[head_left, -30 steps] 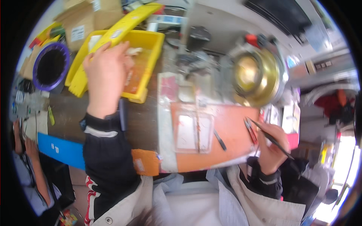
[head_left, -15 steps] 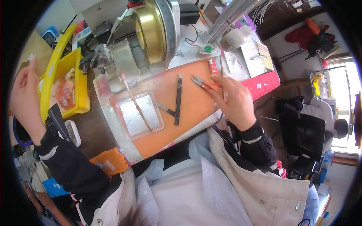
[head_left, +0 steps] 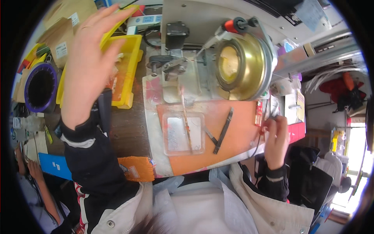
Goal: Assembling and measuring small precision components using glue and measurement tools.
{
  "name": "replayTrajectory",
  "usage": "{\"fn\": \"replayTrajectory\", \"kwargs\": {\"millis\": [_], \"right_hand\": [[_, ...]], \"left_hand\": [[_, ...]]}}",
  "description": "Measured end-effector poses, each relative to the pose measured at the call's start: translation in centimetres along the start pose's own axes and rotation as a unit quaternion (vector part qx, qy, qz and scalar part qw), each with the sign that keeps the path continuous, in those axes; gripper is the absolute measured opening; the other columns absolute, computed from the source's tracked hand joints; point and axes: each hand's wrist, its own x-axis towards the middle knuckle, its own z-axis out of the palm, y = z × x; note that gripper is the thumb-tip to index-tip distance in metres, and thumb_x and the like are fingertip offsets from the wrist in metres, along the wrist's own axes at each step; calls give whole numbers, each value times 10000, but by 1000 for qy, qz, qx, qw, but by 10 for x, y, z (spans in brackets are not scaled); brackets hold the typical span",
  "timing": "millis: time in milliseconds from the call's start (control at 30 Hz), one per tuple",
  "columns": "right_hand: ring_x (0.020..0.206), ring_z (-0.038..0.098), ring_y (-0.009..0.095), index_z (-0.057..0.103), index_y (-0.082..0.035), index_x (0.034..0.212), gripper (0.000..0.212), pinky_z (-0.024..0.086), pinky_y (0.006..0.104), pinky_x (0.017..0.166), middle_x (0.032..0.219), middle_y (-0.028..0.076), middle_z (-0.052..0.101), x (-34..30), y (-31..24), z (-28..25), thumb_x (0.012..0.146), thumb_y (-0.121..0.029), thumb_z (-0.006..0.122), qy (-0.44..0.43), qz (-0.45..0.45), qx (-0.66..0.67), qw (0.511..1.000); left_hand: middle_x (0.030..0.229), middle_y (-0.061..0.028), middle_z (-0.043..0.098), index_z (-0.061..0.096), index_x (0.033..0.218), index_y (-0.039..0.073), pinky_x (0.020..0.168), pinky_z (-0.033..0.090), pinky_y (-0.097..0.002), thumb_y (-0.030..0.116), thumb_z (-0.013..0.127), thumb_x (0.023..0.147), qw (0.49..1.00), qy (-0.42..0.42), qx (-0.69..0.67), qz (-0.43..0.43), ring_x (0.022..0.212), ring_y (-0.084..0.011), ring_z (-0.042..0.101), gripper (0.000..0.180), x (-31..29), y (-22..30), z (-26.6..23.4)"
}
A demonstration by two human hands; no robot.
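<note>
High on the left, my left hand [head_left: 87,66] is raised in front of the yellow plastic bin [head_left: 132,74], its fingers spread and nothing seen in them. It overlaps the bin's raised yellow edge; whether it touches that edge I cannot tell. My right hand [head_left: 276,138] is at the right end of the orange mat [head_left: 241,124], fingers curled around red-handled pliers [head_left: 261,132], which they mostly hide. A red lighter-like piece [head_left: 258,113] lies just beyond. In the middle, a clear shallow tray [head_left: 175,136] has a thin brown stick [head_left: 186,124] across it, beside black-handled tweezers-like tools [head_left: 223,132].
Behind the mat stands a machine with a brass-coloured wheel [head_left: 245,70]. A power strip [head_left: 150,19] sits at the back left, and a black disc with purple rim [head_left: 41,86] at far left. An orange cloth [head_left: 136,168] hangs at the table's front edge. Another person's arm [head_left: 41,179] shows lower left.
The view has turned left and things sit further right and lower. The pliers have left the middle of the mat and are in my right hand. My left hand has risen across the bin.
</note>
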Motion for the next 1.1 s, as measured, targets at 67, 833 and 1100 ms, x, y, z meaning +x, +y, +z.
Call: {"fn": "replayTrajectory", "kwargs": {"millis": [67,833,1100], "right_hand": [[663,555,103,546,1,1046,96,442,254,588,785,60,604,-6,-33,-9,1008,-34,465,9,27,114,993],[497,250,49,461,-103,972,457,229,212,431,637,-56,315,43,-143,89,1089,-504,276,-426,297,706,482],[504,238,36,463,-124,966,432,205,204,430,641,-72,300,49,-145,91,1087,-506,303,-415,304,705,489]], "left_hand": [[1137,-107,718,740,1039,31,991,468,-353,79,716,829,995,-49,-88,-17,1134,-287,631,217,3,22,-1],[666,-10,475,550,901,18,548,344,-239,-5,609,921,911,-180,-351,-123,590,-69,427,66,0,64,10],[691,63,456,549,911,26,538,286,-196,16,596,954,849,-199,-443,-210,598,3,373,64,0,65,14]]}}
